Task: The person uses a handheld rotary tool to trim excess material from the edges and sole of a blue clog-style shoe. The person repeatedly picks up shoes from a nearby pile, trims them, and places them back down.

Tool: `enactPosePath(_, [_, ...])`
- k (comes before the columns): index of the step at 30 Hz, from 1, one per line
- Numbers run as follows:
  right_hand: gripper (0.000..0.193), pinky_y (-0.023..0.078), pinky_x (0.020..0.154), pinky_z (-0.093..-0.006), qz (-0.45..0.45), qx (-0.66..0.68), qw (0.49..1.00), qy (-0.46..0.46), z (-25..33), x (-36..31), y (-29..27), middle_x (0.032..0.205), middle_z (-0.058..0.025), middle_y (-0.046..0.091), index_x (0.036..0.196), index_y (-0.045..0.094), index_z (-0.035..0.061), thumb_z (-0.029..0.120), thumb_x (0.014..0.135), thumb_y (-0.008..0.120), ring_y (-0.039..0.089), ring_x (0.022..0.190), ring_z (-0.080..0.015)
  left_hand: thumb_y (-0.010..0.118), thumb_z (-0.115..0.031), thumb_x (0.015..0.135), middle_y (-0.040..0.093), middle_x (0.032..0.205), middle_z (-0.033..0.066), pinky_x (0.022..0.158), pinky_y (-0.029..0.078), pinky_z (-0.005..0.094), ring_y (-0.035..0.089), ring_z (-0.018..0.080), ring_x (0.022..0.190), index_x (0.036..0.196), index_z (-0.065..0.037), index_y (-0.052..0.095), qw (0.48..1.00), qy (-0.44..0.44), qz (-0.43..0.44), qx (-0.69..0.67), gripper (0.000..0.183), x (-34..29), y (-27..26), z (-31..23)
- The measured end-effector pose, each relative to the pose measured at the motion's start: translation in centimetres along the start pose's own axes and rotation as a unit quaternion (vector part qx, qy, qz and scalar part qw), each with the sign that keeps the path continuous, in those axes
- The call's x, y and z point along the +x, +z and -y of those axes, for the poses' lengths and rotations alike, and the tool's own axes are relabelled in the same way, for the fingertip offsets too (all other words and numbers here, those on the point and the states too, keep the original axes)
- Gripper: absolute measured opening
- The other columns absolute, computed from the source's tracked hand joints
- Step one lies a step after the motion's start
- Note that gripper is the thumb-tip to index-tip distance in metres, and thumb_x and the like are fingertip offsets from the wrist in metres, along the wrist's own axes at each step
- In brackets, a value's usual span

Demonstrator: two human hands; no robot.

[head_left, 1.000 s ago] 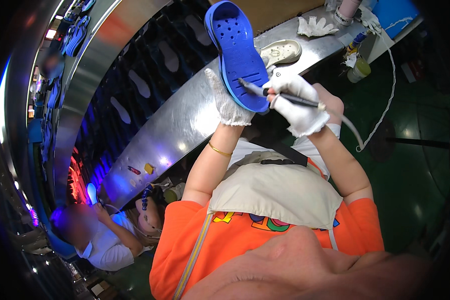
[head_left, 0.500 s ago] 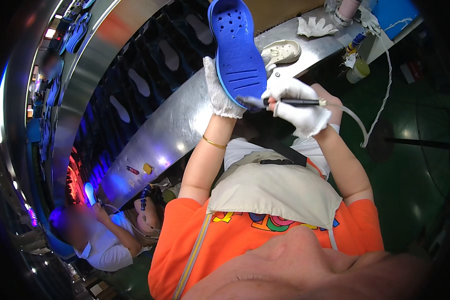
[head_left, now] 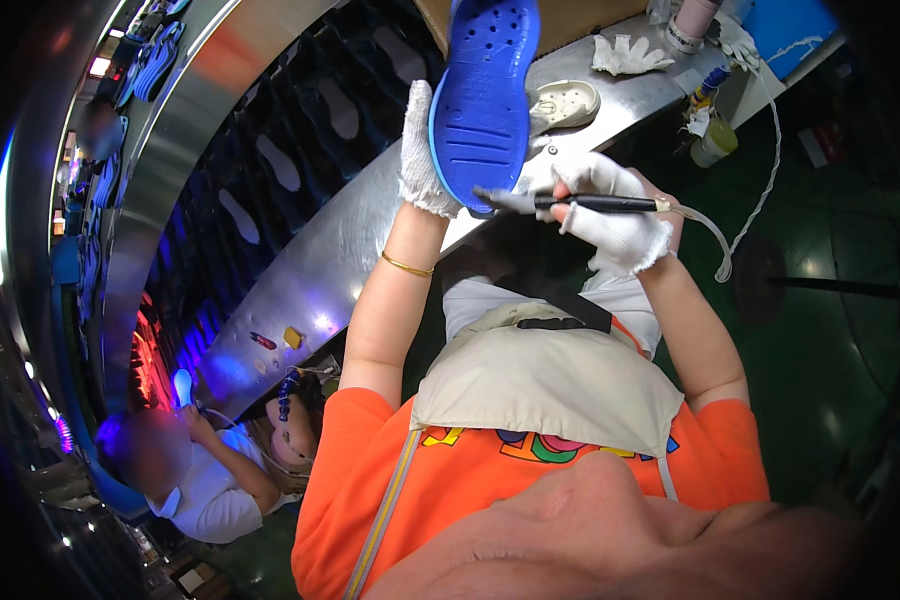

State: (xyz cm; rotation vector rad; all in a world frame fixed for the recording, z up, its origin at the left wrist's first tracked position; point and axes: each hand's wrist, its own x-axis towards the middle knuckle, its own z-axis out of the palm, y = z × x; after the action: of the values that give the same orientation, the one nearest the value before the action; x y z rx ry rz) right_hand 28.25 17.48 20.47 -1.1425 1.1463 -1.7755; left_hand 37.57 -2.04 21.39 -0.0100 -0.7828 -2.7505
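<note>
A blue shoe sole [head_left: 482, 125], with small holes towards its far end and grooves nearer me, is held upright over the bench. My left hand [head_left: 425, 155], in a white glove, grips it along its left side; most of those fingers are hidden behind it. In my gloved right hand [head_left: 610, 225], with bare fingertips showing, is a black-handled brush [head_left: 625, 203] fed by a pale hose. Its grey tip is at the sole's near rounded end, over the edge. A cream clog [head_left: 567, 104] stands on the bench just beyond my right hand.
The metal bench [head_left: 300, 270] runs diagonally alongside a dark conveyor [head_left: 320, 130] carrying several grey insoles. A spare white glove [head_left: 630, 56] lies at the far end, near a jar [head_left: 713, 143]. A co-worker [head_left: 215, 480] sits at lower left. The white hose [head_left: 722, 255] hangs at right.
The sole has tilted and its far end has shifted right, while my left hand has moved slightly left and up. The brush tip remains near the sole's near end; my right hand moved slightly right.
</note>
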Motion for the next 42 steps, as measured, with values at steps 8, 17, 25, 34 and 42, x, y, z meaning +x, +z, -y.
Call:
enactPosePath(8, [0.016, 0.049, 0.070, -0.0263, 0.087, -0.176, 0.976, -0.096, -0.3, 2.7, 0.0, 0.082, -0.0058, 0.062, 0.078, 0.058, 0.0050, 0.001, 0.066, 0.066, 0.060, 0.074, -0.0164, 0.033, -0.053, 0.092, 0.050, 0.123, 0.0260, 0.091, 0.048, 0.0477, 0.056, 0.0376, 0.108, 0.133, 0.000, 0.037, 0.993, -0.066, -0.031, 0.093, 0.066, 2.0, -0.8, -0.2])
enactPosePath(17, [0.016, 0.050, 0.068, -0.0253, 0.166, -0.119, 0.976, 0.081, 2.7, 3.8, -1.3, 0.092, -0.0073, 0.062, 0.081, 0.059, 0.0046, -0.004, 0.068, 0.063, 0.059, 0.081, -0.0122, 0.049, -0.037, 0.093, 0.062, 0.107, 0.0168, 0.078, 0.055, 0.0356, 0.064, 0.0253, 0.090, 0.115, 0.000, 0.054, 0.975, -0.154, -0.091, 0.129, 0.044, 2.1, 0.0, -0.2])
enactPosePath(25, [0.016, 0.052, 0.052, -0.0254, 0.180, -0.273, 0.933, 0.149, 0.9, 4.7, -2.7, 0.088, -0.0036, 0.062, 0.084, 0.062, 0.0042, 0.003, 0.068, 0.064, 0.059, 0.072, -0.0108, 0.053, -0.038, 0.090, 0.063, 0.103, 0.0166, 0.072, 0.057, 0.0364, 0.065, 0.0226, 0.084, 0.118, -0.001, 0.053, 0.941, -0.217, -0.095, 0.244, 0.047, 2.0, -0.4, -0.6])
enactPosePath(34, [0.015, 0.049, 0.073, -0.0263, 0.189, -0.325, 0.922, 0.087, 0.6, 5.0, -4.6, 0.082, -0.0027, 0.064, 0.083, 0.063, 0.0076, 0.008, 0.068, 0.063, 0.060, 0.079, -0.0126, 0.054, -0.041, 0.089, 0.062, 0.103, 0.0179, 0.071, 0.057, 0.0428, 0.065, 0.0279, 0.084, 0.123, -0.002, 0.049, 0.920, -0.226, -0.078, 0.312, 0.052, 1.9, -0.1, -0.7])
enactPosePath(42, [0.014, 0.048, 0.073, -0.0233, 0.003, -0.110, 0.993, 0.038, 2.1, 3.0, -3.2, 0.088, -0.0048, 0.064, 0.090, 0.062, 0.0020, 0.007, 0.077, 0.064, 0.059, 0.078, -0.0106, 0.033, -0.053, 0.093, 0.052, 0.122, 0.0228, 0.091, 0.048, 0.0484, 0.057, 0.0342, 0.106, 0.132, -0.001, 0.038, 0.991, -0.099, -0.044, 0.074, 0.066, 0.4, -1.1, 0.7])
